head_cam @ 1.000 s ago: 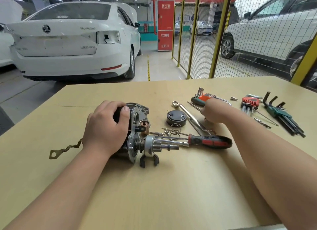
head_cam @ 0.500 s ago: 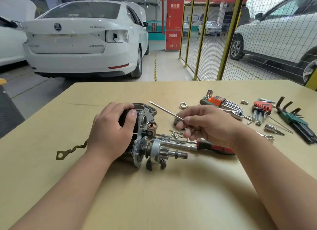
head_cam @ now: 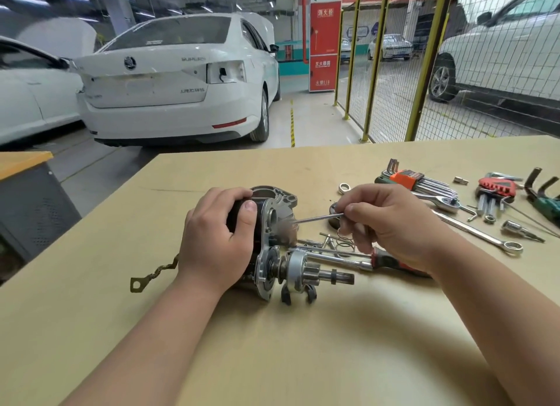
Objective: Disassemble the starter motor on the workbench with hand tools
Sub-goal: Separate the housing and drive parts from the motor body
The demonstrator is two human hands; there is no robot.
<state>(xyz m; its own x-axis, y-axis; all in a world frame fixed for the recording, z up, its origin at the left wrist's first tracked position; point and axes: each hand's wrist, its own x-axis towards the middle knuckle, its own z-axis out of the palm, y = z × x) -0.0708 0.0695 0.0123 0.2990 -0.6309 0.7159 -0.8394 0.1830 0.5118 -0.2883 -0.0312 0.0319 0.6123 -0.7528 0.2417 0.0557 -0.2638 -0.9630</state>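
Observation:
The starter motor lies on its side in the middle of the wooden workbench, pinion shaft pointing right. My left hand grips its dark body from above. My right hand pinches a thin metal rod whose tip points left at the motor's silver end plate, where a blurred spot hides the contact. A braided lead with an eyelet trails off the motor to the left.
A red-and-black handled screwdriver, a spring and small parts lie under my right hand. Hex key sets, a ratchet, a long spanner and sockets spread at the right. White cars and a yellow mesh fence stand beyond the bench.
My right hand came back from the tools at the right holding the thin rod and swung its tip down to the motor's end plate. The left hand kept its grip.

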